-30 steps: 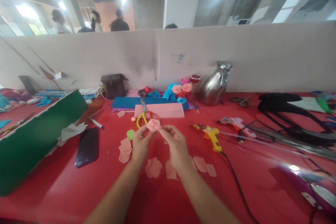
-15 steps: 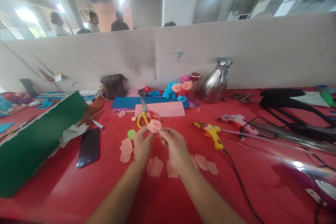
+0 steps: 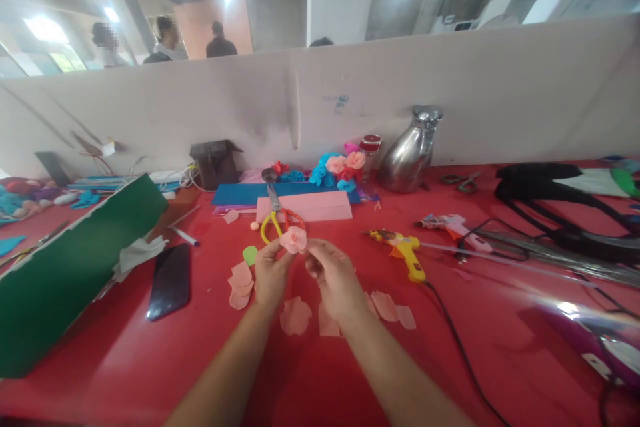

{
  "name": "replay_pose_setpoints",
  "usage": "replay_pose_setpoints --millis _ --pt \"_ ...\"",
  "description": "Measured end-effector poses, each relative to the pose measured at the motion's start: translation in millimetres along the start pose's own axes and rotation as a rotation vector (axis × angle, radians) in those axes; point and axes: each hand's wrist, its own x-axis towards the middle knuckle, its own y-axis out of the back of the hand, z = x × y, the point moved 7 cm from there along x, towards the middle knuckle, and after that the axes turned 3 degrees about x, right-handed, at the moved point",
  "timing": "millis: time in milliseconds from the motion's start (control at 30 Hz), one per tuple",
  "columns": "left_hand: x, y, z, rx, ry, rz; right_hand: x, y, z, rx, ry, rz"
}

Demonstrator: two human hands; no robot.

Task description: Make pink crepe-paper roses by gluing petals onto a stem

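A small pink paper flower (image 3: 293, 239) is held up between both hands over the red table (image 3: 125, 360). My left hand (image 3: 269, 275) pinches it from the left with thumb and fingertips. My right hand (image 3: 334, 278) pinches its right edge, fingers curled. Loose pink paper petals (image 3: 295, 315) lie on the table under and beside my hands. Yellow-handled scissors (image 3: 273, 213) lie just behind the flower, on a pink paper strip (image 3: 320, 207).
A yellow glue gun (image 3: 404, 255) with a black cord lies right of my hands; a second glue gun (image 3: 450, 223) is farther right. A black phone (image 3: 169, 279) and green board (image 3: 60, 267) lie left. Finished paper flowers (image 3: 340, 170) and a steel jug (image 3: 410, 160) stand by the wall. People stand beyond it.
Both hands have stayed on the pink flower and barely shifted; the fingers of my right hand have turned slightly on its edge. The view has tilted a little.
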Motion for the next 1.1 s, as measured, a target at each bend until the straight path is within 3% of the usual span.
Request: replay_pose_setpoints --millis 267,433,633,733,900,1100 --pt "0.2 -4.7 -1.7 -0.009 0.016 -0.075 -1.1 2.0 -3.5 -0.012 0.052 0.037" --pt "-0.2 -12.0 -5.8 -0.144 0.112 -0.116 2.3 10.1 -7.6 -0.048 0.106 0.101" --pt "1.8 -17.8 -21.4 -0.421 0.356 -0.168 9.1 6.5 -15.7 -0.622 0.319 0.006" --pt "2.5 -17.2 -25.1 -0.457 0.403 -0.184 8.8 4.3 -15.2 -0.772 0.395 -0.021" --pt "1.8 -17.6 -23.1 -0.485 0.415 -0.196 5.2 -2.8 -9.8 -0.729 0.353 -0.131" --pt "2.5 -15.2 -21.7 -0.469 0.417 -0.175 1.3 -7.9 -10.4 -0.667 0.359 -0.169"
